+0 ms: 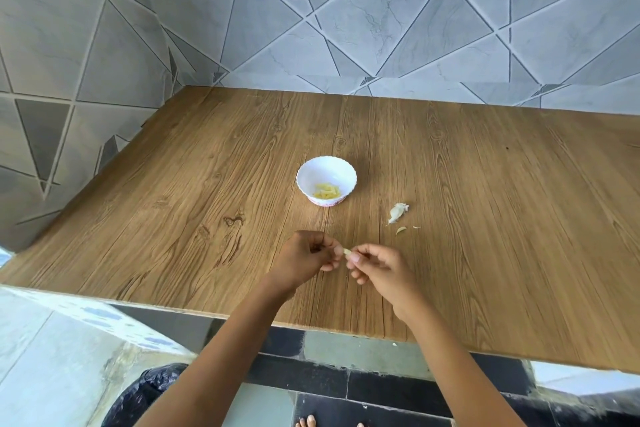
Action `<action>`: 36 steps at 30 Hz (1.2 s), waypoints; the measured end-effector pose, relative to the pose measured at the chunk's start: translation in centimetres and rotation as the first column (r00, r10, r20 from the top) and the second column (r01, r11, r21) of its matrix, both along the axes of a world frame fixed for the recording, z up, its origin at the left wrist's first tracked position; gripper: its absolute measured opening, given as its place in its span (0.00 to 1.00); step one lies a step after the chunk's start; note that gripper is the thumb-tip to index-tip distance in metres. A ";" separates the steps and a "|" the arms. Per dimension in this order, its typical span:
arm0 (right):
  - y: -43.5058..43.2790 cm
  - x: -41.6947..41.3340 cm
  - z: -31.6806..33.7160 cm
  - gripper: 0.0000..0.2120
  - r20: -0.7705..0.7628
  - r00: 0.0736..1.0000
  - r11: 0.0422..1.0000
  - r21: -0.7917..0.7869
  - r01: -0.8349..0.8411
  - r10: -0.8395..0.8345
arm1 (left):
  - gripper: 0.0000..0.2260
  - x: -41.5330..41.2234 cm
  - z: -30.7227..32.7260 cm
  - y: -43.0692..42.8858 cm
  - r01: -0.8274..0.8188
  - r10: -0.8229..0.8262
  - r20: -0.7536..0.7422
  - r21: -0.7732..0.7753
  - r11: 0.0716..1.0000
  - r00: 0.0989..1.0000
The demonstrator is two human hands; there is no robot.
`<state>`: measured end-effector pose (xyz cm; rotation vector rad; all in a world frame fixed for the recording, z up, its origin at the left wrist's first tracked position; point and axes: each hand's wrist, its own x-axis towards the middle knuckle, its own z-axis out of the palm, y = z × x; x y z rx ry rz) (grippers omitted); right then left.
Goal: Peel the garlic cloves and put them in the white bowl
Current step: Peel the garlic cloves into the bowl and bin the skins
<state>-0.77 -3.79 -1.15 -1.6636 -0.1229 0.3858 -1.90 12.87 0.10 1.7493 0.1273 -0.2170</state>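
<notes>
Above the table's [207, 184] near edge, the left hand [304, 258] and right hand [377, 269] pinch a garlic clove [346, 252] lying crosswise between them, mostly hidden by fingertips.

Readable text: none on any surface in view.
White bowl [309, 175]: no lettering; the reddish band round its foot is a pattern, too small to make out.
Bench [485, 218]: printed wood grain only, with no label, number or brand.
Wall tiles [381, 28]: grey marbling and dark lines forming triangles, no signs or writing.
</notes>
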 end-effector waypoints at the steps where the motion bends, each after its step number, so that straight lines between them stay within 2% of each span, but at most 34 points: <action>1: -0.1 -0.1 0.3 0.05 -0.078 0.997 0.998 0.067 -0.014 0.019 | 0.04 0.1 0.2 0.1 0.024 -0.025 -0.024 -0.060 0.998 0.999; 3: -0.4 0.0 0.6 0.04 -0.179 0.983 0.986 0.165 -0.020 0.050 | 0.05 0.2 0.5 0.1 0.040 -0.051 -0.068 -0.146 0.988 0.996; 5: -0.6 0.1 0.6 0.03 -0.162 0.986 0.990 0.143 -0.017 0.040 | 0.05 0.2 0.5 0.0 0.012 -0.026 -0.084 -0.156 0.988 0.996; 7: -0.6 0.4 0.2 0.04 0.066 0.998 0.995 -0.101 0.013 -0.006 | 0.05 0.3 0.3 -0.2 -0.045 0.036 -0.079 -0.115 0.992 0.996; 9: -0.5 0.5 -0.5 0.09 0.336 0.942 0.925 -0.358 0.128 -0.001 | 0.04 0.3 0.1 -0.3 -0.094 0.090 -0.058 -0.069 0.993 0.994; 10: -0.4 0.5 -0.7 0.11 0.410 0.912 0.887 -0.422 0.185 0.006 | 0.04 0.3 0.0 -0.3 -0.107 0.105 -0.046 -0.052 0.993 0.993; 12: -0.2 0.4 -1.1 0.12 0.480 0.877 0.865 -0.439 0.241 -0.001 | 0.05 0.4 0.0 -0.4 -0.120 0.118 -0.034 -0.033 0.992 0.992; 15: 0.2 0.5 -1.5 0.10 0.544 0.839 0.914 -0.342 0.217 0.004 | 0.05 0.5 -0.1 -0.3 -0.121 0.120 -0.036 -0.023 0.992 0.992; 19: 0.4 0.8 -1.4 0.03 0.558 0.829 0.937 -0.297 0.184 0.015 | 0.05 0.5 -0.3 -0.2 -0.097 0.096 -0.048 -0.021 0.995 0.994; 22: 0.2 1.1 -1.6 0.03 0.575 0.817 0.926 -0.330 0.184 0.042 | 0.04 0.5 -0.3 0.0 -0.045 0.044 -0.043 -0.023 0.999 0.998; 24: 0.0 1.1 -1.5 0.04 0.539 0.841 0.930 -0.331 0.162 0.046 | 0.04 0.5 -0.3 0.2 0.004 -0.005 -0.020 -0.014 1.000 1.000; 26: -0.1 1.0 -1.1 0.04 0.395 0.918 0.952 -0.291 0.091 0.033 | 0.04 0.4 -0.1 0.3 0.045 -0.045 -0.005 -0.008 0.999 0.999; 28: -0.1 0.8 -0.4 0.05 0.130 0.992 0.992 -0.123 0.020 -0.004 | 0.04 0.4 0.0 0.4 0.074 -0.075 -0.003 -0.025 0.997 0.997; 30: -0.1 0.6 0.2 0.05 -0.047 0.998 0.998 0.043 0.053 -0.051 | 0.04 0.4 0.0 0.5 0.069 -0.069 0.004 -0.031 0.997 0.998; 32: 0.1 0.5 0.3 0.04 -0.004 0.993 0.992 0.043 0.121 -0.121 | 0.03 0.5 0.0 0.1 0.008 -0.011 0.054 0.056 0.998 0.998; 34: 0.5 0.2 0.2 0.05 0.160 0.970 0.980 -0.041 0.193 -0.185 | 0.04 0.6 -0.1 -0.5 -0.104 0.073 0.138 0.238 0.966 0.988; 36: 1.0 0.0 -0.1 0.07 0.272 0.935 0.963 -0.076 0.257 -0.228 | 0.07 0.7 -0.1 -1.0 -0.221 0.149 0.223 0.345 0.912 0.963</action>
